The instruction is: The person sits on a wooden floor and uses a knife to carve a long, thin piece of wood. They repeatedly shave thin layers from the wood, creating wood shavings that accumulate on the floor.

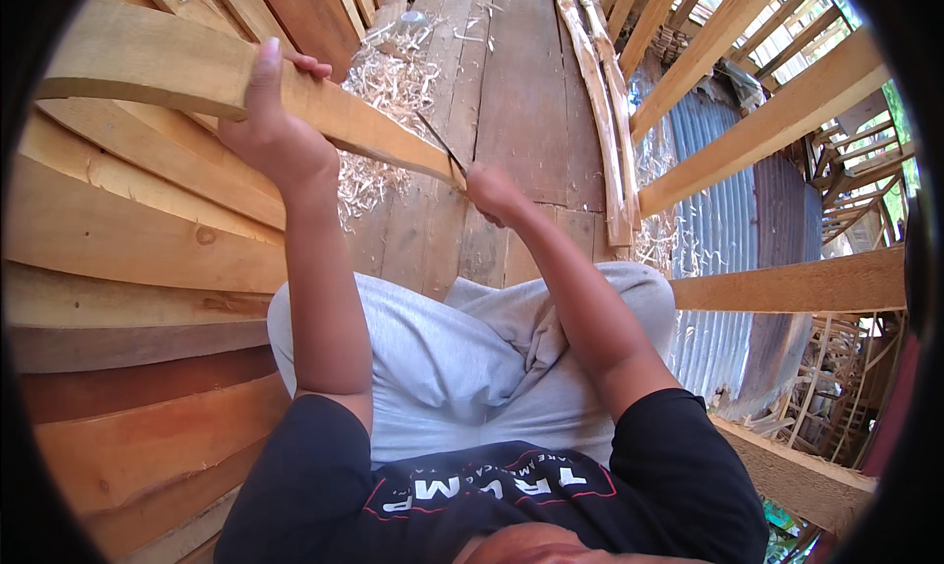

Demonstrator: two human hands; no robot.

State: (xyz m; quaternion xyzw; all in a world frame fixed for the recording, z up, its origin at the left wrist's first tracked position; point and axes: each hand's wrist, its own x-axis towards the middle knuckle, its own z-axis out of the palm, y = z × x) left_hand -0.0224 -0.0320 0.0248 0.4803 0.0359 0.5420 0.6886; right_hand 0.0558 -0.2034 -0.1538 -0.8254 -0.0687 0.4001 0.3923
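A long, curved wooden board [177, 67] slants from the upper left toward the middle, narrowing at its near end. My left hand [280, 136] is wrapped around its middle stretch, thumb over the top face. At the narrow end my right hand [497, 192] is closed in a fist around a knife [442, 143]. The thin dark blade crosses the board's tip, pointing up and left; its handle is hidden in my fingers. Whether the edge bites into the wood cannot be made out.
Curled wood shavings [393, 72] lie heaped on the plank floor [511, 102] beyond the board. Stacked boards [147, 220] line my left side. Two long pale strips [605, 102] lie to the right, beside wooden railing slats [767, 131] and corrugated metal sheets [713, 200]. My legs [442, 367] are folded below.
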